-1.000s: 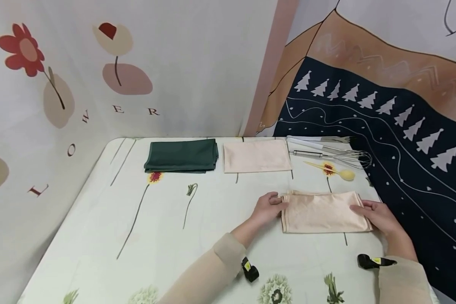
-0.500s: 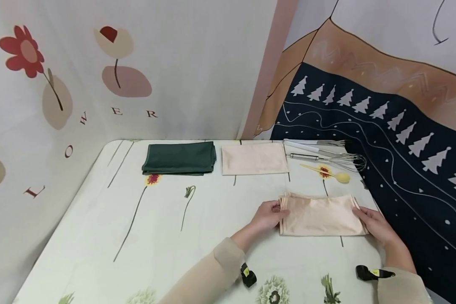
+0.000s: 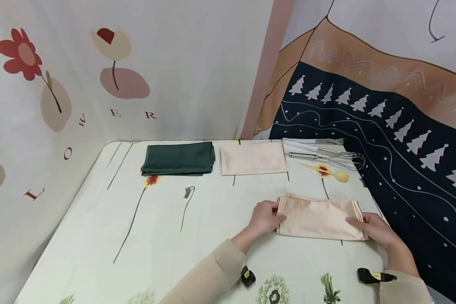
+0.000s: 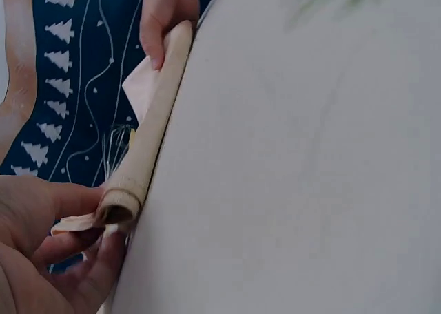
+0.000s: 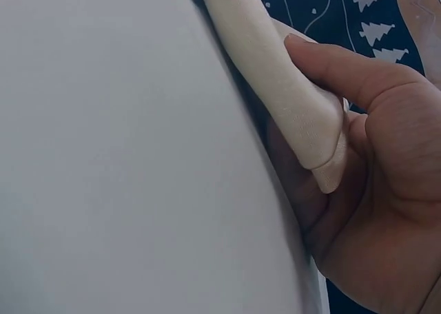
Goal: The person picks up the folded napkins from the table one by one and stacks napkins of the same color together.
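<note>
A folded peach-coloured cloth (image 3: 315,219) with a satin sheen lies between my hands on the right part of the table. My left hand (image 3: 265,217) pinches its left end, thumb on top and fingers beneath. At the other end my right hand (image 3: 376,228) grips the cloth, the thumb lying over its upper face. In the left wrist view the folded layers of the cloth (image 4: 155,128) form a rounded edge close over the tabletop. The right wrist view has the cloth's corner (image 5: 303,114) tucked between thumb and fingers, the fingers partly hidden beneath it.
Along the back edge lie a folded dark green cloth (image 3: 177,158) and a folded pale pink cloth (image 3: 253,159). Right of them are a whisk (image 3: 327,158), a white-handled utensil (image 3: 302,145) and a yellow spoon (image 3: 338,175). A navy patterned curtain (image 3: 410,190) hangs by the right edge.
The head view has shifted slightly. Both hands still hold the peach cloth; its right end now sits slightly lower, and the right thumb lies further in over the cloth than half a second ago.
</note>
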Demonstrator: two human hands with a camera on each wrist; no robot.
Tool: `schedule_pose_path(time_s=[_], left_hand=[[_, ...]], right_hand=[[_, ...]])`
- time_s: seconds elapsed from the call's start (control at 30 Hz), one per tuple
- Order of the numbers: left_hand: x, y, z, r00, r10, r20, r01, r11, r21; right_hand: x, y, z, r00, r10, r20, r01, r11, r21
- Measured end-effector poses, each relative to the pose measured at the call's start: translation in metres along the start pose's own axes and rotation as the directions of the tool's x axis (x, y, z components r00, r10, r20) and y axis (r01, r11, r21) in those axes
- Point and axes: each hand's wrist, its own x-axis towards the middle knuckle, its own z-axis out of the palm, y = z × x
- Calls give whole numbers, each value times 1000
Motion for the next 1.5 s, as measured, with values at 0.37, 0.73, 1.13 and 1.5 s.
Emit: schedule_pose_path(time_s=[0.37, 0.73, 1.13, 1.5], left_hand=[[2, 8, -2, 983, 71, 168, -59, 995, -76], [-1, -2, 7, 996, 18, 90, -2, 985, -175], [0, -8, 6, 998, 40, -49, -50, 973, -225], [11, -11, -19, 993, -38, -112, 7, 963, -268]], right_hand=[[1, 1, 2, 999, -14, -45, 14, 1000, 10], [-2, 6, 6, 999, 14, -42, -15, 1000, -19], [-7, -2, 9, 996, -69, -64, 59, 987, -150], [15, -19, 25, 980, -176, -97, 156, 971, -183]])
